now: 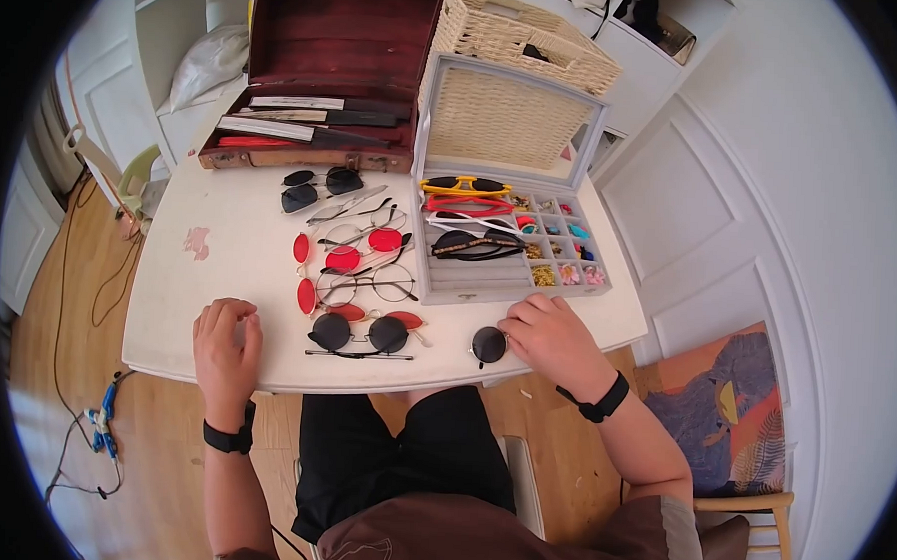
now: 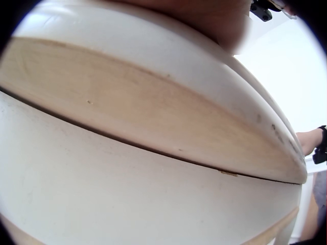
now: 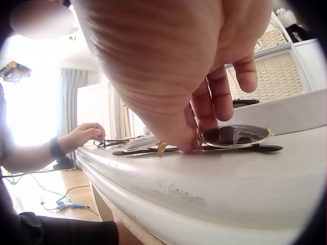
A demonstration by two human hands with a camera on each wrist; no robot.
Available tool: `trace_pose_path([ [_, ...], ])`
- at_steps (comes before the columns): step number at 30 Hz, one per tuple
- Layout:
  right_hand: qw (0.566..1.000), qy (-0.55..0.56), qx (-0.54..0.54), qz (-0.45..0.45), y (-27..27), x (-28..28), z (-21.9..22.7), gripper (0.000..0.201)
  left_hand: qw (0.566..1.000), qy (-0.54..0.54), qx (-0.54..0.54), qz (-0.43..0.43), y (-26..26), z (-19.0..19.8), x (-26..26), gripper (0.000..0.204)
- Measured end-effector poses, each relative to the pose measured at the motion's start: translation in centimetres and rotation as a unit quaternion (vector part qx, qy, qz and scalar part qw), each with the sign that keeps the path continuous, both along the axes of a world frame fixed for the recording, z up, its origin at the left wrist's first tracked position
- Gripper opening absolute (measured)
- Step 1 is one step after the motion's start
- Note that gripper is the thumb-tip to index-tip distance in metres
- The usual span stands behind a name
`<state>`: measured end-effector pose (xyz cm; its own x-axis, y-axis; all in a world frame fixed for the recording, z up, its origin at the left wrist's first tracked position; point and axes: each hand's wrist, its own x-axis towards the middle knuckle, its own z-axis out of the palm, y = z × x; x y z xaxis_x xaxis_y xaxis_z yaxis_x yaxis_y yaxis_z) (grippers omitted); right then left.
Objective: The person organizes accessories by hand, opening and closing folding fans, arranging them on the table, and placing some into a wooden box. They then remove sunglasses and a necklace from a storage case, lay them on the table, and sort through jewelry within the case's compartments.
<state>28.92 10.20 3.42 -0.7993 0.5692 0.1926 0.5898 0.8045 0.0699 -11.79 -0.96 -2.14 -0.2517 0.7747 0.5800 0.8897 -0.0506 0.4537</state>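
At the table's front edge my right hand (image 1: 558, 340) pinches round dark sunglasses (image 1: 490, 345) at the bridge. In the right wrist view one dark lens (image 3: 236, 136) lies low over the tabletop, with the dark temples folded beneath; the hand partly hides the frame. My left hand (image 1: 227, 348) rests at the front left edge, fingers loosely curled, holding nothing. Between the hands lies another pair of round dark sunglasses (image 1: 331, 332). Behind it are red-lensed glasses (image 1: 308, 296) and clear round glasses (image 1: 395, 284). Dark sunglasses (image 1: 344, 180) lie farther back.
A lidded grey case (image 1: 468, 297) stands open behind my right hand, holding several glasses and small trinkets in compartments. Left of it is an open dark red suitcase (image 1: 329, 35) with folding fans. A wicker basket (image 1: 469, 31) stands behind. The white table (image 1: 178, 288) ends close before my body.
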Motion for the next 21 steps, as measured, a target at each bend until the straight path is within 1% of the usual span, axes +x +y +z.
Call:
trace_pose_path([
  [3, 1.000, -0.007, -0.008, -0.010, -0.34, 0.27, 0.00, 0.018, 1.000, 0.003, -0.002, -0.002, 0.07, 0.12, 0.08, 0.005],
  [5, 1.000, 0.001, 0.006, 0.004, -0.42, 0.43, -0.19, 0.014, 1.000, 0.006, -0.006, -0.004, 0.05, 0.19, 0.04, 0.005],
  [12, 1.000, 0.005, 0.003, 0.005, -0.26, 0.53, -0.54, 0.012, 1.000, 0.002, -0.008, 0.002, 0.00, 0.20, 0.13, 0.005],
  [21, 1.000, -0.008, -0.001, 0.009, -0.35, 0.47, 0.08, 0.007, 1.000, 0.005, -0.005, 0.004, 0.07, 0.24, 0.20, 0.005],
])
